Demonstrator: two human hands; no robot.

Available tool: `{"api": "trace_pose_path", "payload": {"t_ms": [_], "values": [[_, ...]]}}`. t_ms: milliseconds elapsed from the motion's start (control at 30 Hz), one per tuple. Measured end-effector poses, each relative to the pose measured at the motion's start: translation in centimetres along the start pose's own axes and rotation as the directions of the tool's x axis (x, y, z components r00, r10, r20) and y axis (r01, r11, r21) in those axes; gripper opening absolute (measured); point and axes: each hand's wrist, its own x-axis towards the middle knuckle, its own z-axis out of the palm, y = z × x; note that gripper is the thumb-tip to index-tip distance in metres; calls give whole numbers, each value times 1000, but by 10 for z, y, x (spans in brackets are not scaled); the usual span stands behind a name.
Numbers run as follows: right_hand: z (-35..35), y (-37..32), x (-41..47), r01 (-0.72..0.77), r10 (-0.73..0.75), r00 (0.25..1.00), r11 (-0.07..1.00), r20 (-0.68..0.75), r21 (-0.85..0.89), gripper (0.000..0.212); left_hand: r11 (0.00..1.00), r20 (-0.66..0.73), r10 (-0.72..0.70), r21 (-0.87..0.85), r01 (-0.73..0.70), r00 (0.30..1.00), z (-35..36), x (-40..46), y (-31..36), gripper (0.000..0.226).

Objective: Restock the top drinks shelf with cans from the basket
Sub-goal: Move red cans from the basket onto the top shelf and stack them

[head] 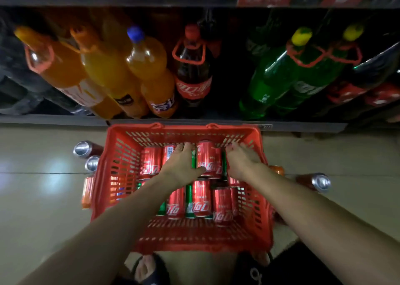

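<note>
Sandalled toes (144, 268) show at the bottom edge, just below the red basket (116, 176) in the frame's centre; red and green cans (201, 200) lie inside it; the left hand (181, 165) rests flat, fingers spread, on them; the right hand (241, 160) reaches in beside one red can (208, 158), its grip unclear; loose cans (83, 149) lie on the floor either side; large bottles (192, 68) fill the shelf above.

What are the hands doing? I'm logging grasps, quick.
Left hand: open, fingers resting on cans in the basket.
Right hand: open, on cans, gripping nothing.
</note>
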Motion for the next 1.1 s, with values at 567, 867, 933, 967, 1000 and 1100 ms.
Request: {"api": "trace_pose_path", "payload": {"t_ms": [567,867,933,967,1000,1100], "values": [[44,4,54,-28,21,999,975,-35,-220,89,960,21,-240,-146,240,971,68,61,-2,108],[53,6,56,-35,8,995,961,-102,-273,95,970,-77,-243,-38,241,967,78,70,2,103],[55,6,56,-31,-1,994,960,-112,-278,94,971,-77,-236,-44,233,969,77,70,0,101],[56,5,56,-30,-3,993,960,-118,-278,92,973,-77,-231,-34,229,970,77,70,-2,100],[55,4,57,-32,-3,992,961,-127,-275,91,974,-73,-226,-20,225,971,76,69,-2,101],[51,3,59,-48,10,989,966,-148,-255,87,973,-55,-232,0,233,971,75,69,-1,104]]}}
